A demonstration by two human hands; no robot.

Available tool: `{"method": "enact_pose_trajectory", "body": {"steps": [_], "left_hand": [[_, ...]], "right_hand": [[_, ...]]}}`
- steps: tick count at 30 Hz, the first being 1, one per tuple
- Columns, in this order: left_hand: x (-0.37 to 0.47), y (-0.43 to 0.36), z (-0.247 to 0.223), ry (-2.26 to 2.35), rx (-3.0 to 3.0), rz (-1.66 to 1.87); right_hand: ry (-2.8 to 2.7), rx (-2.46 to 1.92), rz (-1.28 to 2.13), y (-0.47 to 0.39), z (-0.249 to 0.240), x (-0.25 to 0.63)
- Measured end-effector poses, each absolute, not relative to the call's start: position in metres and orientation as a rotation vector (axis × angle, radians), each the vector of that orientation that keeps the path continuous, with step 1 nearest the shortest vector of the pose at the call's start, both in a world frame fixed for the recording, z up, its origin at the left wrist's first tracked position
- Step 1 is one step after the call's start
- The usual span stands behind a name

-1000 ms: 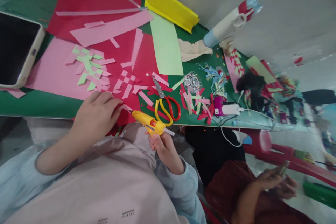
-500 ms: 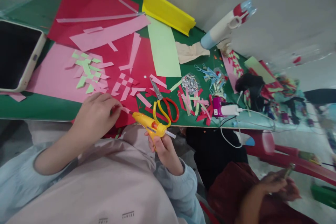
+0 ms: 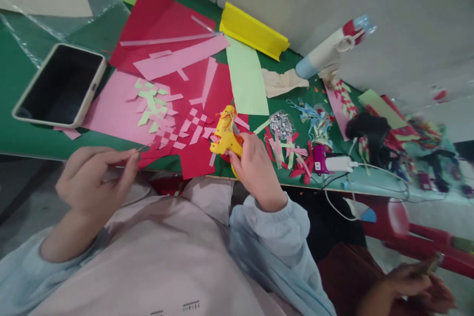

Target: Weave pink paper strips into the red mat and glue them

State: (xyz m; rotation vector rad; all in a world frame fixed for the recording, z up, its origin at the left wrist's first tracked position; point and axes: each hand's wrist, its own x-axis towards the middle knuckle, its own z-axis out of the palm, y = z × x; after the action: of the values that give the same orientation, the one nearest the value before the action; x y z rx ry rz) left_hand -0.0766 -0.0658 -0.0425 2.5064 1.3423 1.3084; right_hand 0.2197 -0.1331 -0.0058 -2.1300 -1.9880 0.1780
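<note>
Right hand (image 3: 255, 170): grip clenched around yellow glue gun (image 3: 225, 134), held over the red paper (image 3: 207, 84) at the desk (image 3: 37, 138) edge. Left hand (image 3: 94, 177): fingertips pinched on a thin strip (image 3: 142, 148), off the desk's near edge. Tablet (image 3: 61, 84) far left; woven pink strips (image 3: 185, 131) between the hands

No legible text anywhere.

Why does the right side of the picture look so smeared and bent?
Head view: the wide lens bends the table edge and stretches the right border, where the clutter blurs; the yellow glue gun in the right hand stays fairly sharp; light is soft and even.
</note>
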Motion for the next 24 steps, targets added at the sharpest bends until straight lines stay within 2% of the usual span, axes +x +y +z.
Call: {"method": "enact_pose_trajectory", "body": {"steps": [5, 9, 14, 16, 21, 24], "left_hand": [[-0.086, -0.06, -0.041, 1.095, 2.949, 1.317], [-0.089, -0.054, -0.045, 0.839, 3.069, 1.286], [-0.089, -0.05, -0.048, 0.745, 3.08, 1.332], [-0.084, -0.052, -0.045, 0.718, 3.093, 1.29], [-0.065, -0.061, -0.035, 0.705, 3.118, 1.198], [-0.059, -0.064, -0.032, 0.726, 3.121, 1.162]], "right_hand": [[-2.202, -2.316, -0.087, -0.099, -0.013, 0.213], [-2.268, -2.345, -0.087, -0.093, -0.014, 0.215], [-2.155, -2.277, -0.003, -0.1, 0.002, 0.205], [-2.052, -2.167, 0.2, -0.104, 0.008, 0.191], [-1.557, -1.92, 1.038, -0.11, -0.002, 0.149], [-1.159, -1.815, 1.224, -0.109, -0.014, 0.135]]}}
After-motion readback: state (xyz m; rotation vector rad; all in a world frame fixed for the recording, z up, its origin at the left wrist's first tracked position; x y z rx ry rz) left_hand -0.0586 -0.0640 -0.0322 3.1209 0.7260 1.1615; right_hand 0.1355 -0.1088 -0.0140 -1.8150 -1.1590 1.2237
